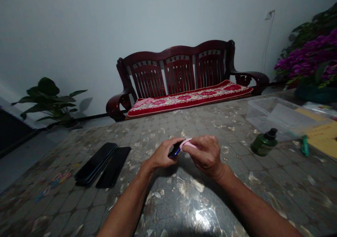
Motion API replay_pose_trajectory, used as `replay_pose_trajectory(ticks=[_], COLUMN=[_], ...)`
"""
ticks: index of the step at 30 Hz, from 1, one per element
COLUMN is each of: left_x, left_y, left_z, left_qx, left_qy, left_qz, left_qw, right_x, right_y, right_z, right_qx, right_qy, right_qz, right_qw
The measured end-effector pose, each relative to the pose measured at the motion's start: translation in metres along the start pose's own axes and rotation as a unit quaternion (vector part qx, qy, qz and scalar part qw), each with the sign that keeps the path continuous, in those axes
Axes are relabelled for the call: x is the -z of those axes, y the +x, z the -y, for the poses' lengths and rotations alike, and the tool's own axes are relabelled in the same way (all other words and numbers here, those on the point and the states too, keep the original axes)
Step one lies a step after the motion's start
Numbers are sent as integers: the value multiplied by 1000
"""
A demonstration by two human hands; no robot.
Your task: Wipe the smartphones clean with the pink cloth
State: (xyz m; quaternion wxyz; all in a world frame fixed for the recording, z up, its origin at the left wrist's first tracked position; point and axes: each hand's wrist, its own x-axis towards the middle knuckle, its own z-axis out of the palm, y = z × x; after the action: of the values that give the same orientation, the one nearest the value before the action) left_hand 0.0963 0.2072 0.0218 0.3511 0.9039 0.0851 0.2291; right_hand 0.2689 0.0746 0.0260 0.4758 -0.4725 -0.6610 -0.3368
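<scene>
Above the middle of the table, my left hand [165, 153] grips a dark phone [174, 150] with a shiny blue edge, tilted upward. My right hand [206, 155] is closed on a pink cloth [186, 144], which is folded over the phone's upper right end. Most of the cloth is hidden inside my fingers, and part of the phone is covered by both hands. To the left lie a black phone [96, 162], apparently stacked on another, and a flat black phone or case [113, 167] beside it.
Colourful rubber bands or clips [61, 177] are scattered at the left. On the right stand a green bottle [264, 143], a clear plastic box [273, 116], a teal tool [304, 145] and yellow paper [323, 138]. A wooden bench [179, 70] is behind the patterned table [168, 209].
</scene>
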Motion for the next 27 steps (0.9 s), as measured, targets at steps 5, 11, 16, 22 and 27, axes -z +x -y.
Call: replay_pose_trajectory(ticks=[5,11,16,22,27], left_x=[0,1,2,3,1], left_y=[0,1,0,1,0], left_z=[2,0,-2,-3,0], left_qx=[8,6,12,11,2], left_qy=[6,12,20,23,19], left_qz=[3,-8,-6,-2,-10], left_qw=[1000,1000,1000,1000,1000], right_x=[0,1,1,1,2], right_y=[1,1,1,2,3], right_z=[0,4,4,2,4], right_qx=[-6,14,-1,5,7], right_qy=[-15,-21,-27,-8,-2], right_qz=[4,6,3,-1,5], right_qw=[1000,1000,1000,1000,1000])
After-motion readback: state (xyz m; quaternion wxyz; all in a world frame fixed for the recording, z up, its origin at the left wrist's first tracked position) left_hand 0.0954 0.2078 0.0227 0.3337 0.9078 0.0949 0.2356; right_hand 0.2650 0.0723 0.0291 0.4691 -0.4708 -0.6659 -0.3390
